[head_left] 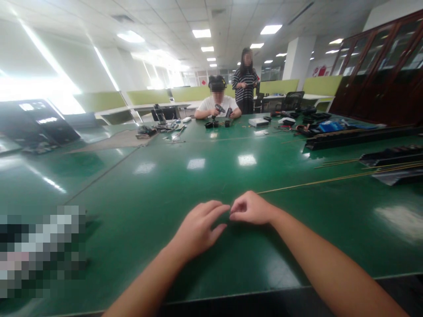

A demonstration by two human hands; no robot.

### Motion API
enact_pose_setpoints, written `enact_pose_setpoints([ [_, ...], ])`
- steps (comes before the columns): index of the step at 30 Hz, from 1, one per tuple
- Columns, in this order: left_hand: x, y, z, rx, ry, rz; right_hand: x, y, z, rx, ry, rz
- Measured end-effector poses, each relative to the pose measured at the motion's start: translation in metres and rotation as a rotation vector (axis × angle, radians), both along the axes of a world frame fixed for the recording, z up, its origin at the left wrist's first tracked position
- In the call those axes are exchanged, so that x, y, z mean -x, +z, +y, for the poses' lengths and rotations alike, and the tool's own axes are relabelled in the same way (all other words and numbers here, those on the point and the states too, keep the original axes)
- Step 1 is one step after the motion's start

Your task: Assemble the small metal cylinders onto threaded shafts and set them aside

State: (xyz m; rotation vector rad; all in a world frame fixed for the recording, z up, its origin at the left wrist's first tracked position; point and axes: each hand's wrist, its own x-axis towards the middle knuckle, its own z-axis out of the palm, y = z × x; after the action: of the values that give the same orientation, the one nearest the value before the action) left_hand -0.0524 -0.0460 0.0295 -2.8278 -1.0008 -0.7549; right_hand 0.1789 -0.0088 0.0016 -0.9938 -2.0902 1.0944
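Over the green tabletop point(148, 207), my two hands nearly meet at the fingertips. My left hand point(198, 226) is open, its index finger and thumb apart and nothing visible between them. My right hand point(253, 209) has its thumb and fingers pinched together in a curl; whatever they hold, if anything, is too small or hidden to make out. A long, thin yellowish rod point(313, 182) runs in from the right, and its near end disappears behind my right hand. Whether the hand touches that rod, I cannot tell.
Dark metal channels point(357, 138) and more thin rods lie to the right, near a blue bundle point(330, 126). A white box point(258, 122) lies across the table. There a seated person point(202, 109) holds a drill-like tool point(220, 108); another person point(243, 90) stands behind. A pixelated object point(42, 251) sits left.
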Motion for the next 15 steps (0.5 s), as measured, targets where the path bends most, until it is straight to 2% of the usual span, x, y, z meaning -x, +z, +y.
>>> enact_pose_setpoints([
  [2,-0.023,-0.002,0.007,0.019,-0.068,0.055,0.0,0.0,0.001,0.053,0.029,0.043],
  [4,-0.032,-0.004,0.01,0.024,-0.079,0.059,0.0,0.0,0.001,0.086,0.042,0.057],
  [6,-0.03,-0.006,0.011,0.035,-0.059,0.038,0.0,0.0,0.001,0.09,0.043,0.044],
  [8,-0.016,-0.006,0.009,0.043,0.002,0.004,-0.001,0.0,0.001,0.074,0.047,0.002],
  [11,0.028,-0.002,0.001,0.029,0.25,-0.104,-0.002,0.001,0.001,0.038,0.06,-0.092],
  [13,0.067,0.006,-0.01,0.0,0.51,-0.213,-0.002,0.001,0.0,0.03,0.068,-0.125],
  [15,0.106,0.016,-0.025,-0.133,0.819,-0.284,-0.002,0.002,0.0,0.033,0.077,-0.137],
])
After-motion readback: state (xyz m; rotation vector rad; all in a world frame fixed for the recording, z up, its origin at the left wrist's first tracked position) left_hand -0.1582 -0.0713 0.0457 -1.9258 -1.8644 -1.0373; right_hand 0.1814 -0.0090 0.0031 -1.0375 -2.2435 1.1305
